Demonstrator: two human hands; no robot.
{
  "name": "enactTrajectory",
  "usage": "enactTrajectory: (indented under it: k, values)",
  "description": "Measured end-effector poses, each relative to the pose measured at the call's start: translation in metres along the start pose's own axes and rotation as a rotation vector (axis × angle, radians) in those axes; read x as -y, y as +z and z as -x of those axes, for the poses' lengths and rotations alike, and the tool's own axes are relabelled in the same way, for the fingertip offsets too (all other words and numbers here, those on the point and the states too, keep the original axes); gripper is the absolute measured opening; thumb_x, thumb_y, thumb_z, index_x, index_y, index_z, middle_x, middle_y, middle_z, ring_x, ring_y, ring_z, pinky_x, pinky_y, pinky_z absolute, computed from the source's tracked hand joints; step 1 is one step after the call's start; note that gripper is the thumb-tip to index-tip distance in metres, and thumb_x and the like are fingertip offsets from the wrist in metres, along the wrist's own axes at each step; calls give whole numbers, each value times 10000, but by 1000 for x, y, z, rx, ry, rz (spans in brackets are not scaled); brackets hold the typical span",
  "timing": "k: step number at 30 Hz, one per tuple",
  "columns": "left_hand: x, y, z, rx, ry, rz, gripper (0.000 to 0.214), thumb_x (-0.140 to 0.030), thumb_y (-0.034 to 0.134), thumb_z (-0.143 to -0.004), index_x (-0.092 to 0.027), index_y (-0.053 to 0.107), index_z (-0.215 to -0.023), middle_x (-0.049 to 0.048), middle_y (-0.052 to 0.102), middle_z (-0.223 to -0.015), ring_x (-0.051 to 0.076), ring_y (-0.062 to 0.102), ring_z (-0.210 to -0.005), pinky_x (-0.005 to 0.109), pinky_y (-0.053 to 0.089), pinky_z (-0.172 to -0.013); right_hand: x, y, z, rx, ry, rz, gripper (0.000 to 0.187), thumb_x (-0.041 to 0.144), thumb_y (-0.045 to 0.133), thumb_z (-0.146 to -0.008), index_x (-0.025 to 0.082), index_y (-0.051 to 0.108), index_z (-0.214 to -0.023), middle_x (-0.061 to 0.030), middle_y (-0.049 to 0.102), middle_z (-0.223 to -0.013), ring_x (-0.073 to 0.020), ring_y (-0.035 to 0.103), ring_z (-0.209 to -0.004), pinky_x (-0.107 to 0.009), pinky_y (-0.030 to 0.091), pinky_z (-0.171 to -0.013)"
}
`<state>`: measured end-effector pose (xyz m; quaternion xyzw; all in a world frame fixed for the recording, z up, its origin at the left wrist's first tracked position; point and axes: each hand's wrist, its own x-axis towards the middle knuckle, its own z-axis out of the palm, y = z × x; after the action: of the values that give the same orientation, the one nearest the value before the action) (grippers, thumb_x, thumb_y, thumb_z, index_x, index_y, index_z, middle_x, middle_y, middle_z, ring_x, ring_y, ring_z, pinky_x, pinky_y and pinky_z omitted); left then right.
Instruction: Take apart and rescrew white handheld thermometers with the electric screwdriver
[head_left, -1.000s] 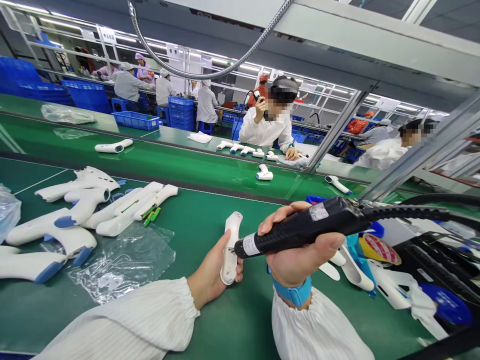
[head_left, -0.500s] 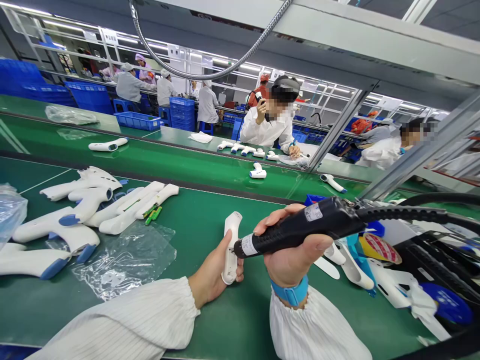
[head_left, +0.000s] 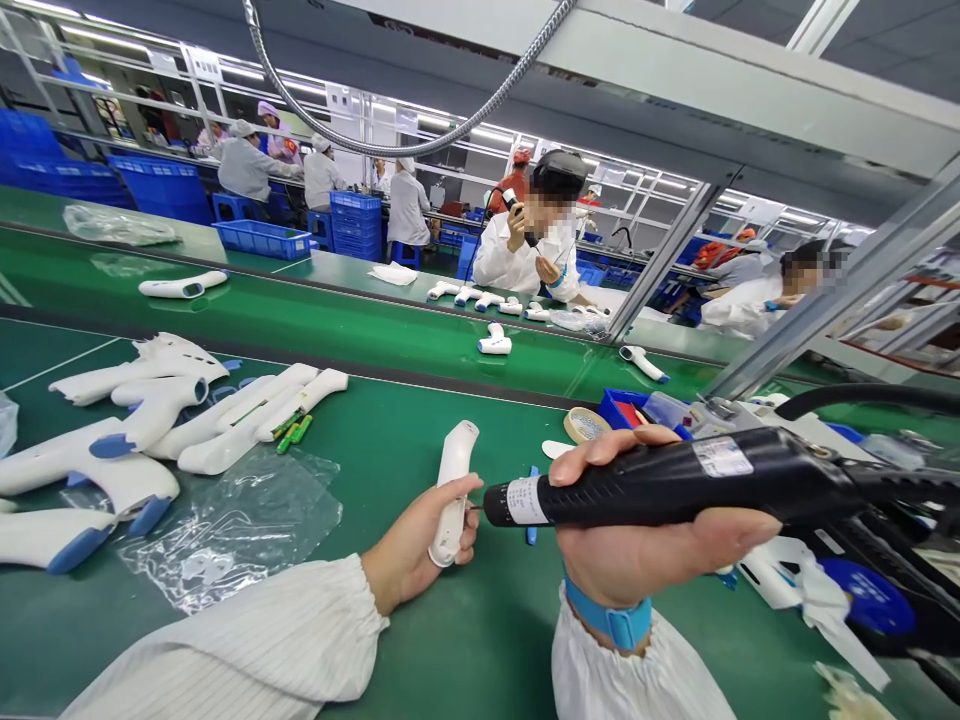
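My left hand is closed around a white thermometer housing, held upright on the green bench. My right hand grips a black electric screwdriver, lying nearly level. Its tip touches the side of the housing. A black cable runs off the tool's rear to the right. A blue strap circles my right wrist.
Several white and blue thermometer shells and a clear plastic bag lie at left. Small parts, a tape roll and a blue tray sit at right. Thermometers ride the conveyor beyond. A person works opposite.
The screwdriver dropped from a slant to nearly level and my right hand shifted right. The view swung slightly, and items on the conveyor drifted left.
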<state>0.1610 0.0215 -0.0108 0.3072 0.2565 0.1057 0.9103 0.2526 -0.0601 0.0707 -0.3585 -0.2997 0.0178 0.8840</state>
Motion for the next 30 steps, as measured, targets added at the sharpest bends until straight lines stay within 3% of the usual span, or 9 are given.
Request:
enactTrajectory:
  k: [5, 12, 17, 30]
  values:
    - [1, -4, -2, -31, 93, -30, 307, -125, 624, -711, -138, 488, -987, -42, 502, -524, 57, 421, -408, 170, 304, -381, 4, -3, -2, -25, -10, 24, 541, 723, 445, -651, 208, 531, -796, 51, 522, -584, -129, 523, -363, -246, 385, -331]
    - [3, -7, -9, -110, 154, -10, 314, -145, 635, -705, -136, 480, -977, -41, 509, -538, 62, 436, -426, 188, 344, -437, 14, 1, 10, 70, 30, -2, 558, 727, 445, -651, 195, 537, -792, 42, 512, -594, -122, 515, -351, -245, 387, -329]
    - [4, -8, -10, -125, 154, -8, 325, -148, 661, -684, -134, 484, -957, -32, 524, -554, 65, 457, -436, 187, 341, -449, 5, 2, 22, 127, 98, -51, 532, 712, 470, -651, 215, 536, -829, 42, 535, -616, -133, 536, -370, -265, 420, -348]
    - [5, -7, -10, -181, 143, 53, 318, -138, 688, -662, -144, 495, -915, -35, 525, -553, 85, 496, -439, 201, 339, -441, -8, 6, 29, 184, 76, -65, 507, 695, 494, -670, 201, 540, -772, 36, 566, -571, -136, 544, -373, -270, 453, -350]
